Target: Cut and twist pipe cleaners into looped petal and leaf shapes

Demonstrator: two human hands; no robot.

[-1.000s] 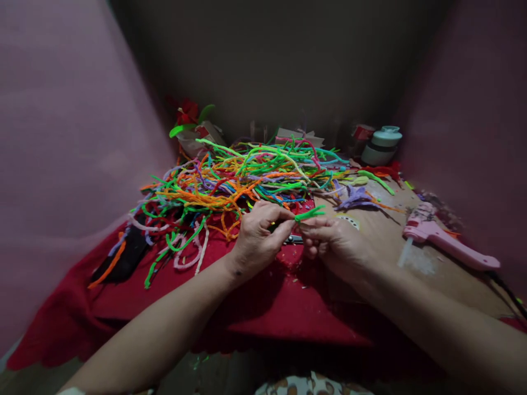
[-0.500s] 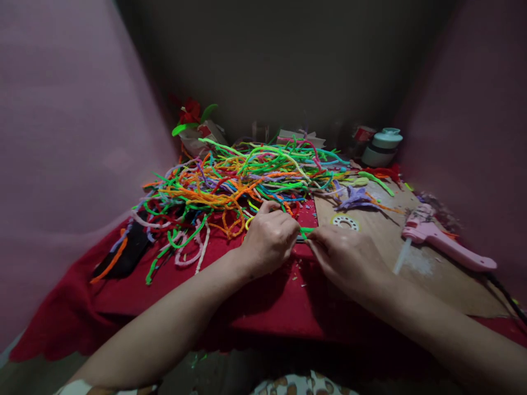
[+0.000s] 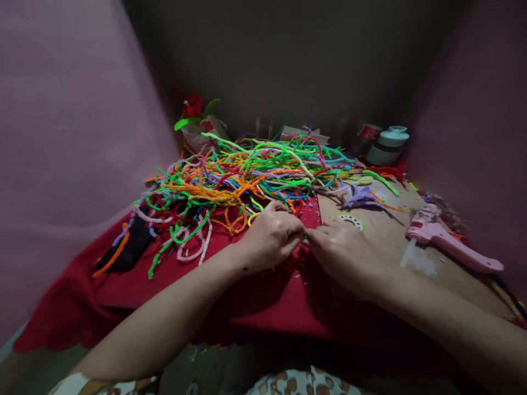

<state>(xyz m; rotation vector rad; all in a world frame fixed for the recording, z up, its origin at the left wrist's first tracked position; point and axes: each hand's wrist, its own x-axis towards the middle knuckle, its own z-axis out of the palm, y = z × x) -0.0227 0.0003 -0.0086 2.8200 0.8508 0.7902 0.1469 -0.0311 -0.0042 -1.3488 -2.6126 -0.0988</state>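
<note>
Hands: I see the left hand and right hand pinching a bright-green fuzzy stem, fingertips nearly meeting.
Green stem: mostly hidden between both hands, over the red cloth-covered tabletop.
Tangled multicoloured stem pile: beyond the left hand.
Pink plastic glue gun: on brown cardboard.

Left hand and right hand pinch 1 mostly hidden green stem near a tangled multicoloured pile; 1 pink glue gun lies on brown board.
</note>
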